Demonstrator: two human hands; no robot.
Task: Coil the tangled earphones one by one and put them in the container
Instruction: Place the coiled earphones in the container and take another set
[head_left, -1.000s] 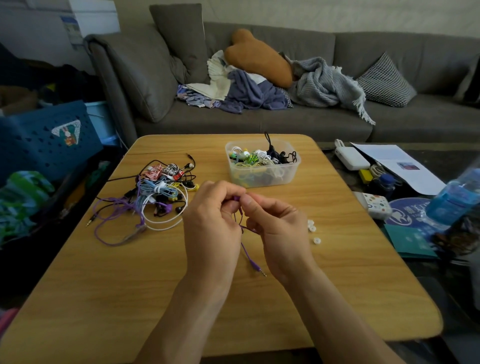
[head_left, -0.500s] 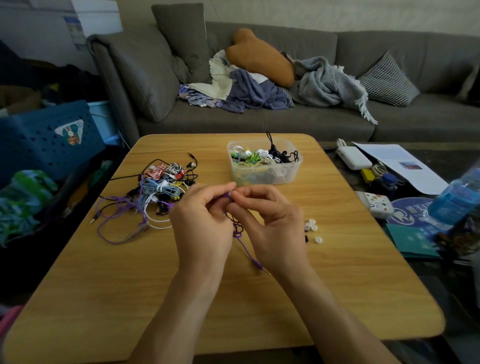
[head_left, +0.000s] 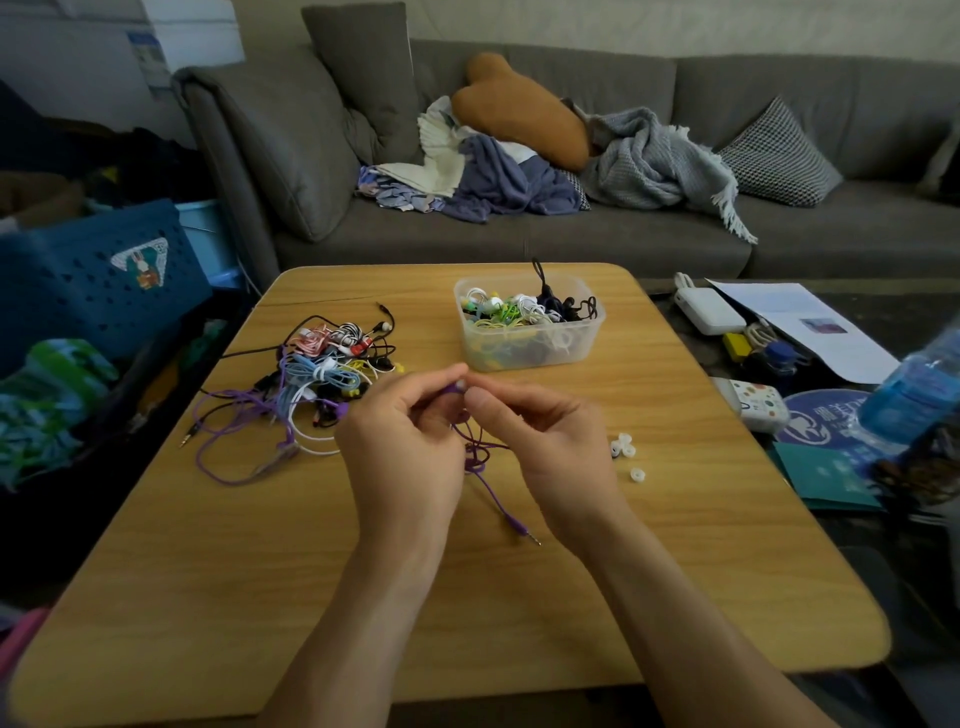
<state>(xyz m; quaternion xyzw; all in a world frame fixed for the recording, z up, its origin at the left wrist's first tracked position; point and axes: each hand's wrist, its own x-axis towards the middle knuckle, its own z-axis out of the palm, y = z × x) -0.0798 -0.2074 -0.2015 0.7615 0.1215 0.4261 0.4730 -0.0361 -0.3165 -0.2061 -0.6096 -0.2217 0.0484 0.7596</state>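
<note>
Purple earphones (head_left: 475, 457) are held just above the table (head_left: 519, 613), pinched at the top by the left hand (head_left: 402, 441) and the right hand (head_left: 545, 447), fingertips drawn together on the cord. Its plug end trails down onto the wood. Coiling appears to be under way; winding of the loose tail is called for next. Behind, the container (head_left: 582, 345) is part filled, and a tangled pile (head_left: 317, 374) waits to the left.
</note>
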